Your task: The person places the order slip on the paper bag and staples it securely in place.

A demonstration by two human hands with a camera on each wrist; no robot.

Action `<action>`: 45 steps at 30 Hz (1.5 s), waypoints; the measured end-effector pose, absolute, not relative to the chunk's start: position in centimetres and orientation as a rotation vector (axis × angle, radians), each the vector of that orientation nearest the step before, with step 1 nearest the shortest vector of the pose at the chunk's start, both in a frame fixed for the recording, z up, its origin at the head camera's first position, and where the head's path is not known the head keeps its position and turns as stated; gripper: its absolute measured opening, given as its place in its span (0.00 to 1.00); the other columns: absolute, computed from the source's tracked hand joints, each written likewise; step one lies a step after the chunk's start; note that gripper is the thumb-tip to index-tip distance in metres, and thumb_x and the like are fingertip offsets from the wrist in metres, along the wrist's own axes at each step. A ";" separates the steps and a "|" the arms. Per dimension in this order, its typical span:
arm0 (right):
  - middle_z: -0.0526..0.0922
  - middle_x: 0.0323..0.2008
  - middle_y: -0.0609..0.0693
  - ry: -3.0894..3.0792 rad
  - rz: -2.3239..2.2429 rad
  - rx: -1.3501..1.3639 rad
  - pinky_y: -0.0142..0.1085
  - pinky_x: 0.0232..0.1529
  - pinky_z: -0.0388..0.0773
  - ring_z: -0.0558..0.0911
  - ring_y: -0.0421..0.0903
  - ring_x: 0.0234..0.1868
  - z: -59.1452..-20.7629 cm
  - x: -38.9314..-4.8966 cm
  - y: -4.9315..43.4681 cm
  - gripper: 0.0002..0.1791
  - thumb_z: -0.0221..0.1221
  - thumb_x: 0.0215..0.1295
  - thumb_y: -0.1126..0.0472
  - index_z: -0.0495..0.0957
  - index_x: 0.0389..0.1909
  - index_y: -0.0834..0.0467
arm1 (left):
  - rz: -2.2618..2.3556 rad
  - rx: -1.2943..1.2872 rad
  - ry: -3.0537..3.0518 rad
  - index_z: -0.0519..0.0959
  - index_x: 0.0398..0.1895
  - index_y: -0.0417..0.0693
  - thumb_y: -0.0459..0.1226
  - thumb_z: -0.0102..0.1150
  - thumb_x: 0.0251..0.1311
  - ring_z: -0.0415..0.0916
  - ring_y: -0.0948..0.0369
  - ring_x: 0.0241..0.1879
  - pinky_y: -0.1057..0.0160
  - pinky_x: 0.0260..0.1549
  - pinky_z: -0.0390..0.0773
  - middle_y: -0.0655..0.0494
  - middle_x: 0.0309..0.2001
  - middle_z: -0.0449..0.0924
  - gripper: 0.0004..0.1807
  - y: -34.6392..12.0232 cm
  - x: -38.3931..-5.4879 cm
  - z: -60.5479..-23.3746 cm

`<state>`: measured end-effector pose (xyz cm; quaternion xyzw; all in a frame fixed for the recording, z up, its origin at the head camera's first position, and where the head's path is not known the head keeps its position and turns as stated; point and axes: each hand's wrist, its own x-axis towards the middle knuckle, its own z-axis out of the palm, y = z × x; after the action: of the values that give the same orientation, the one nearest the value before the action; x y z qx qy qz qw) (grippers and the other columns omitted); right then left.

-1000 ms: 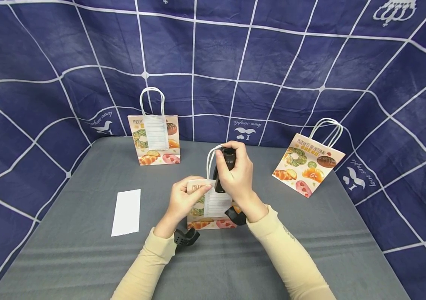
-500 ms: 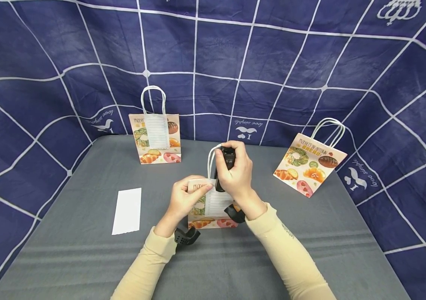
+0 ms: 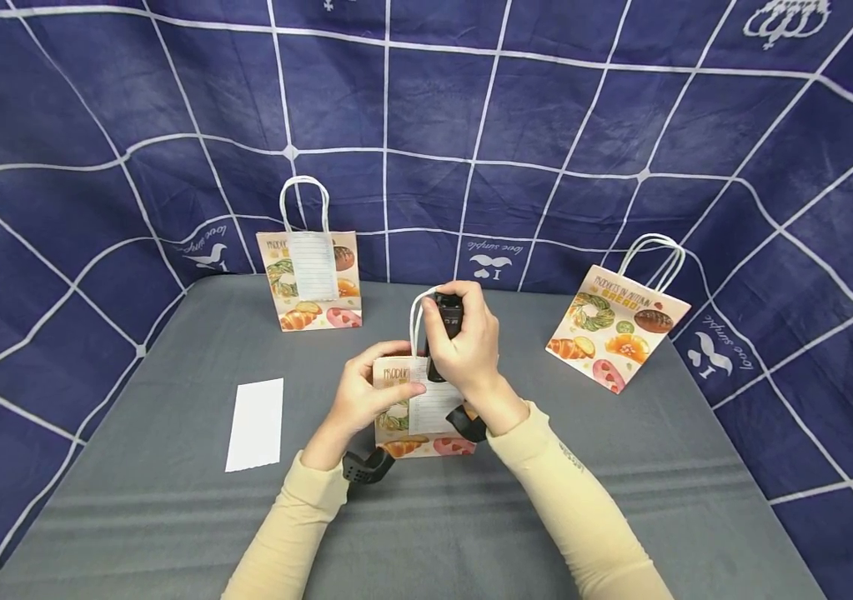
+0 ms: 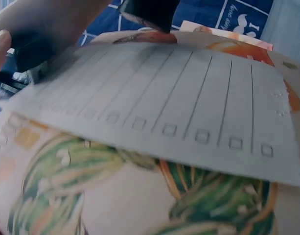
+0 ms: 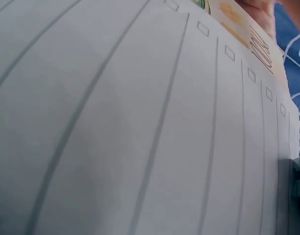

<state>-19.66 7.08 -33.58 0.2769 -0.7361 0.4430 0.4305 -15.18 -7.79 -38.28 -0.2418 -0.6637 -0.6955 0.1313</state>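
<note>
In the middle of the head view a small paper bag (image 3: 426, 447) printed with breads stands upright, white rope handles (image 3: 414, 325) up. A lined paper slip (image 3: 429, 412) with checkboxes lies against its front; the left wrist view shows the slip (image 4: 179, 93) close up. My right hand (image 3: 471, 346) grips a black stapler (image 3: 450, 313), its lower end at the top edge of bag and slip. The stapler (image 4: 34, 56) also shows at the slip's upper end in the left wrist view. My left hand (image 3: 369, 387) pinches the bag's upper left side, thumb in front, fingers partly hidden behind.
A second bag (image 3: 347, 308), with a lined slip (image 3: 313, 267) on its front, stands at the back left. A third bag (image 3: 617, 329) is tilted at the right. One blank white slip (image 3: 255, 425) lies on the grey table (image 3: 171, 500). Blue cloth (image 3: 426, 108) hangs behind.
My left thumb has moved down the bag's front. My right hand and the stapler have shifted slightly left, still at the bag's top edge.
</note>
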 end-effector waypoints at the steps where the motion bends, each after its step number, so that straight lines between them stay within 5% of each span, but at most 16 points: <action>1: 0.80 0.32 0.56 -1.840 1.101 0.690 0.41 0.28 0.75 0.80 0.49 0.31 -33.6 -19.7 7.1 0.14 0.56 0.64 0.54 0.72 0.40 0.62 | -1.998 -0.708 -1.934 0.73 0.47 0.24 0.15 0.69 0.35 0.78 0.66 0.34 0.68 0.35 0.78 0.32 0.38 0.79 0.28 -7.7 -15.2 -38.1; 6: 0.80 0.32 0.55 -1.843 1.084 0.691 0.40 0.27 0.75 0.80 0.48 0.30 -33.5 -19.6 7.1 0.19 0.52 0.67 0.48 0.71 0.40 0.63 | -1.868 -0.705 -2.017 0.76 0.47 0.28 0.21 0.75 0.31 0.78 0.64 0.41 0.66 0.44 0.75 0.38 0.39 0.81 0.31 -7.0 -15.6 -37.1; 17: 0.79 0.31 0.54 -1.904 1.071 0.676 0.40 0.24 0.74 0.79 0.47 0.26 -33.5 -19.4 7.2 0.23 0.51 0.66 0.43 0.71 0.42 0.61 | -1.871 -0.688 -2.067 0.81 0.38 0.30 0.23 0.74 0.36 0.78 0.66 0.34 0.66 0.35 0.78 0.40 0.35 0.83 0.20 -7.0 -15.6 -36.5; 24: 0.80 0.40 0.54 -2.009 1.156 0.683 0.36 0.32 0.78 0.81 0.45 0.33 -33.4 -18.2 8.1 0.33 0.51 0.63 0.35 0.68 0.54 0.59 | -1.881 -0.692 -2.027 0.81 0.38 0.29 0.22 0.73 0.35 0.79 0.67 0.35 0.67 0.37 0.78 0.38 0.36 0.82 0.20 -6.9 -15.7 -36.7; 30: 0.79 0.43 0.59 -1.762 1.358 0.698 0.36 0.44 0.77 0.80 0.52 0.42 -33.7 -17.9 9.9 0.32 0.59 0.62 0.44 0.68 0.52 0.67 | -1.879 -0.670 -2.031 0.81 0.38 0.29 0.22 0.74 0.34 0.78 0.68 0.36 0.68 0.39 0.77 0.39 0.36 0.83 0.21 -7.0 -15.7 -36.7; 35: 0.74 0.48 0.63 -1.839 1.443 0.718 0.43 0.53 0.70 0.75 0.56 0.50 -34.3 -18.1 11.8 0.43 0.66 0.52 0.40 0.65 0.54 0.70 | -1.827 -0.683 -2.039 0.81 0.38 0.29 0.23 0.75 0.33 0.78 0.67 0.37 0.68 0.40 0.76 0.40 0.36 0.83 0.22 -7.1 -15.7 -36.6; 40: 0.78 0.45 0.66 -2.173 1.621 0.824 0.53 0.50 0.71 0.77 0.60 0.46 -33.3 -17.0 13.1 0.34 0.73 0.45 0.65 0.70 0.53 0.72 | -1.838 -0.686 -2.053 0.81 0.38 0.29 0.23 0.75 0.34 0.78 0.67 0.34 0.68 0.37 0.77 0.40 0.35 0.83 0.21 -7.0 -15.7 -36.5; 45: 0.83 0.39 0.60 -2.413 1.685 0.872 0.40 0.42 0.78 0.82 0.48 0.38 -33.4 -16.7 13.4 0.24 0.72 0.41 0.74 0.78 0.43 0.68 | -1.826 -0.686 -2.080 0.81 0.37 0.29 0.23 0.75 0.34 0.77 0.67 0.35 0.68 0.40 0.76 0.40 0.35 0.83 0.21 -7.1 -15.7 -36.3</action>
<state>-16.70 13.37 -33.36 0.2838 -0.7856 0.5487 0.0358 -15.68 -7.06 -36.29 -0.2380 -0.7218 -0.6337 0.1443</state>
